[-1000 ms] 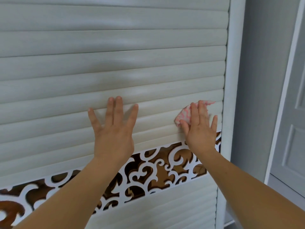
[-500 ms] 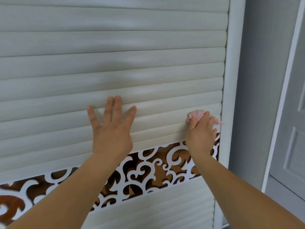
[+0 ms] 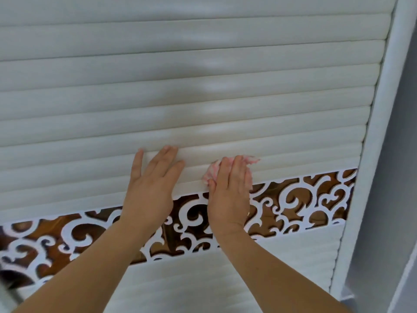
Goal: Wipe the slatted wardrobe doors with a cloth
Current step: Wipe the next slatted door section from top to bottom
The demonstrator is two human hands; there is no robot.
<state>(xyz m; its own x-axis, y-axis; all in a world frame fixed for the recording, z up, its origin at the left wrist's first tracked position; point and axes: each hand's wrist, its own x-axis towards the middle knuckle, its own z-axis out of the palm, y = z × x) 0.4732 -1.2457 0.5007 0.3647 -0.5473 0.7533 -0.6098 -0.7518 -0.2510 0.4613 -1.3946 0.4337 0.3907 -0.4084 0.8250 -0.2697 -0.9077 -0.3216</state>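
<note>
A pale slatted wardrobe door (image 3: 180,91) fills the view, its horizontal slats running to a white vertical frame (image 3: 370,136) on the right, with a grey wall (image 3: 397,154) beyond. Below the slats a band of white scroll fretwork (image 3: 300,199) over a brown backing crosses the door, and a further slatted panel lies beneath it.

The left hand (image 3: 151,186) lies flat on the lower slats, fingers (image 3: 167,154) straight and spread, holding nothing. The right hand (image 3: 230,195) presses a pink-and-white cloth (image 3: 249,159) against the lowest slats, just above the fretwork; its fingers lie straight and together over the cloth, which shows at the fingertips and beside the thumb.

Compared with half a second earlier, the right hand and cloth have moved left from the frame edge and now sit just beside the left hand. The right fingers, then bunched round the cloth, are now flattened. The left hand remains on the same slats. The view now sits tilted.
</note>
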